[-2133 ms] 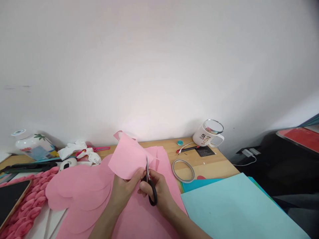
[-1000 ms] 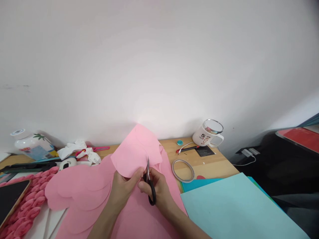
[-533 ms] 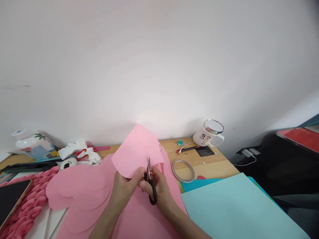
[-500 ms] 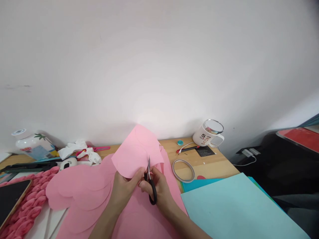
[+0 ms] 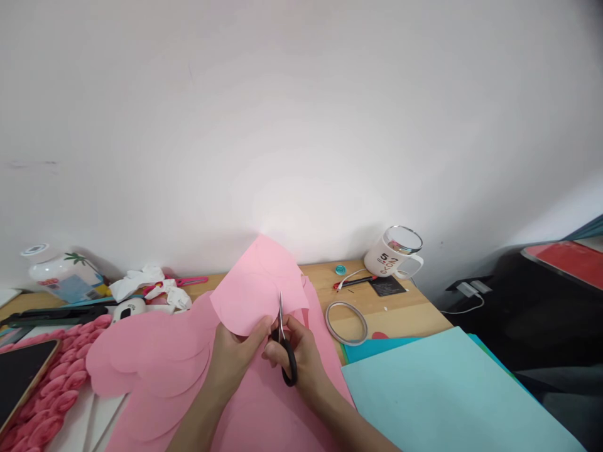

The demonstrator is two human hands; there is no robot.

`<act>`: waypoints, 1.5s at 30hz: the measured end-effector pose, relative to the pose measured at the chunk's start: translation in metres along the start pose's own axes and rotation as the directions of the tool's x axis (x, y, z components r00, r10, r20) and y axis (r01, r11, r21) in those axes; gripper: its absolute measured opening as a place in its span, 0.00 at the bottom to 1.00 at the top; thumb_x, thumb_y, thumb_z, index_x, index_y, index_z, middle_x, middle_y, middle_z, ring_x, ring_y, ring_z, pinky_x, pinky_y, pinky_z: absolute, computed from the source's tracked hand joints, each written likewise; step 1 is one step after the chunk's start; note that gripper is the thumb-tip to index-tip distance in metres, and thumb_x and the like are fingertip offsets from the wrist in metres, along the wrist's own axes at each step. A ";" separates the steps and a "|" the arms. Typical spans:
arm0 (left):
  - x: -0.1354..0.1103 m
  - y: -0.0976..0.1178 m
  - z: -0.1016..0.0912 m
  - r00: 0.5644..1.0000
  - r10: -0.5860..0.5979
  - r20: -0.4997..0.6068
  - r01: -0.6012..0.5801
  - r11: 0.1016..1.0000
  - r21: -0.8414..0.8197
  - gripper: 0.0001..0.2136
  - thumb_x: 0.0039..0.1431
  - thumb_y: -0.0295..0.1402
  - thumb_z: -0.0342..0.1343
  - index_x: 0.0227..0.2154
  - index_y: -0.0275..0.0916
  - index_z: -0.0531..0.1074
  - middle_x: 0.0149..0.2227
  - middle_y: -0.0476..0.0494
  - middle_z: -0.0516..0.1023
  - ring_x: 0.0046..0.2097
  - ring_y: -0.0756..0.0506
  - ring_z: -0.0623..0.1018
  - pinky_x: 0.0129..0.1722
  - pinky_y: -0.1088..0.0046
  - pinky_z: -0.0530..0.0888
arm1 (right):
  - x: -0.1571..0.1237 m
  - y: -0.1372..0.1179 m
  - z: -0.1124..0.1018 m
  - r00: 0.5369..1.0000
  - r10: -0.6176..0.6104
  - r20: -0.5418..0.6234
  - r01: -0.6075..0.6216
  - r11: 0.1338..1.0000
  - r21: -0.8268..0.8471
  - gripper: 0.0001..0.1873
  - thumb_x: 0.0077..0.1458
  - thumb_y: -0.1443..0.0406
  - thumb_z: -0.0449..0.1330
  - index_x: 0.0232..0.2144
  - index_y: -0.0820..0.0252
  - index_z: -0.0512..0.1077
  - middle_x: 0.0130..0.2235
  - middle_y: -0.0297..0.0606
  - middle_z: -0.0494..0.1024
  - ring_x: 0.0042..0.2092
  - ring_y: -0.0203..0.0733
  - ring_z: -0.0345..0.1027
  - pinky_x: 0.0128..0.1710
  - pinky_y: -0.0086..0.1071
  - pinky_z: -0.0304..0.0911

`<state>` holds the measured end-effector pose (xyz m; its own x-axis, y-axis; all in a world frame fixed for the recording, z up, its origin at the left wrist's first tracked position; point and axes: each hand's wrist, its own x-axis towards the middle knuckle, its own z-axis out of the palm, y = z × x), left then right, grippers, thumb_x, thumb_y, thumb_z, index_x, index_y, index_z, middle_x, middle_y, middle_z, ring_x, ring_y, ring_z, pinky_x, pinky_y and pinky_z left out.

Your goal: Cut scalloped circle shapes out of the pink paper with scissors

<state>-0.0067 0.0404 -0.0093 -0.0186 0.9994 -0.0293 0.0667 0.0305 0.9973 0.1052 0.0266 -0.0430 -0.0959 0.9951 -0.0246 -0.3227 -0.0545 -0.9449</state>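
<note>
A sheet of pink paper (image 5: 252,282) with a rounded lower edge is pinched in my left hand (image 5: 235,348), thumb on top. My right hand (image 5: 301,355) grips black-handled scissors (image 5: 288,359), its fingers through the handles. The blades point up and away, lying against the paper at the right end of the rounded edge. Both hands nearly touch there. Beneath them spreads more pink paper, with several cut rounded pieces (image 5: 160,364) overlapping on the left.
Light blue sheets (image 5: 447,383) lie at right. Behind them are a pale ring (image 5: 346,323), a black card (image 5: 389,285) and a white mug (image 5: 393,254). On the left are a phone (image 5: 23,376), a pink braided mat (image 5: 66,383), crumpled tissue (image 5: 136,282) and a bottle (image 5: 63,273).
The scissors and both hands have shifted only very slightly. The pink paper stays in nearly the same place, and the other things have not moved.
</note>
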 end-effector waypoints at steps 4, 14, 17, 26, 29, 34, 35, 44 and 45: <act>-0.001 0.003 0.001 1.000 -0.002 -0.004 0.002 0.999 -0.036 0.10 0.46 0.37 0.58 0.24 0.33 0.74 0.19 0.48 0.76 0.23 0.48 0.74 0.24 0.75 0.72 | -0.002 -0.002 0.000 1.000 0.011 0.011 -0.011 1.000 0.000 0.13 0.39 0.63 0.63 0.26 0.59 0.63 0.16 0.24 0.64 0.19 0.29 0.53 0.18 0.24 0.49; 0.001 -0.001 -0.001 0.999 0.025 -0.042 -0.027 0.999 -0.045 0.11 0.45 0.36 0.59 0.29 0.33 0.74 0.27 0.44 0.79 0.30 0.45 0.77 0.29 0.74 0.73 | -0.001 -0.001 0.000 0.998 0.056 -0.014 -0.056 0.998 0.012 0.12 0.37 0.65 0.62 0.25 0.60 0.64 0.14 0.24 0.64 0.17 0.29 0.53 0.16 0.22 0.50; 0.002 -0.004 -0.001 0.999 0.031 -0.041 -0.034 0.996 -0.076 0.10 0.46 0.36 0.59 0.28 0.33 0.73 0.28 0.44 0.79 0.31 0.45 0.77 0.30 0.74 0.73 | 0.001 0.000 0.000 0.998 0.063 -0.024 -0.062 0.998 0.016 0.11 0.35 0.67 0.61 0.25 0.60 0.63 0.14 0.23 0.63 0.16 0.28 0.52 0.15 0.22 0.50; 0.002 -0.008 -0.002 0.999 0.048 0.023 -0.040 0.965 -0.260 0.07 0.47 0.34 0.60 0.26 0.35 0.70 0.24 0.49 0.74 0.30 0.49 0.73 0.31 0.75 0.71 | -0.006 0.004 0.003 0.970 -0.100 -0.220 0.060 0.981 -0.183 0.10 0.33 0.68 0.62 0.22 0.60 0.66 0.16 0.26 0.65 0.18 0.31 0.56 0.18 0.25 0.53; 0.001 -0.003 0.000 0.998 0.055 0.043 -0.036 0.932 -0.361 0.08 0.46 0.33 0.61 0.28 0.37 0.70 0.25 0.50 0.74 0.29 0.50 0.72 0.31 0.75 0.71 | -0.008 0.004 0.005 0.940 -0.204 -0.273 0.112 0.942 -0.316 0.08 0.30 0.68 0.64 0.18 0.60 0.67 0.17 0.29 0.67 0.22 0.35 0.60 0.25 0.29 0.58; 0.002 0.001 0.004 1.000 0.001 0.019 0.006 0.931 -0.365 0.08 0.46 0.34 0.61 0.27 0.35 0.71 0.24 0.48 0.74 0.30 0.49 0.74 0.33 0.74 0.72 | -0.004 0.006 0.006 0.976 -0.036 -0.216 -0.004 0.983 -0.181 0.10 0.34 0.66 0.64 0.22 0.60 0.67 0.16 0.25 0.63 0.19 0.32 0.55 0.19 0.25 0.53; 0.002 0.000 0.005 0.999 -0.036 0.009 0.037 0.938 -0.345 0.09 0.44 0.35 0.62 0.27 0.34 0.71 0.24 0.47 0.75 0.30 0.48 0.74 0.30 0.74 0.73 | -0.003 0.006 0.006 0.984 -0.007 -0.179 -0.018 0.990 -0.139 0.11 0.34 0.65 0.65 0.24 0.60 0.67 0.16 0.24 0.62 0.17 0.31 0.54 0.18 0.25 0.50; -0.004 0.001 0.012 0.996 -0.075 0.041 0.083 0.960 -0.267 0.11 0.42 0.38 0.61 0.18 0.35 0.69 0.12 0.52 0.68 0.14 0.50 0.67 0.12 0.76 0.65 | -0.002 0.000 0.005 0.996 0.083 -0.041 -0.084 0.996 -0.017 0.13 0.36 0.62 0.65 0.25 0.60 0.65 0.16 0.28 0.66 0.19 0.33 0.57 0.20 0.26 0.54; -0.004 0.002 0.012 0.999 -0.045 0.012 0.046 0.971 -0.234 0.11 0.42 0.38 0.61 0.17 0.34 0.70 0.12 0.51 0.68 0.15 0.50 0.68 0.13 0.75 0.66 | -0.002 -0.002 0.005 0.995 0.090 -0.041 -0.091 0.996 -0.020 0.13 0.36 0.62 0.65 0.23 0.60 0.65 0.17 0.28 0.67 0.20 0.33 0.57 0.20 0.26 0.54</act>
<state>0.0052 0.0365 -0.0082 -0.0094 0.9972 -0.0748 -0.1693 0.0722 0.9829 0.1014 0.0247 -0.0396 -0.0860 0.9887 -0.1225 -0.2938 -0.1427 -0.9452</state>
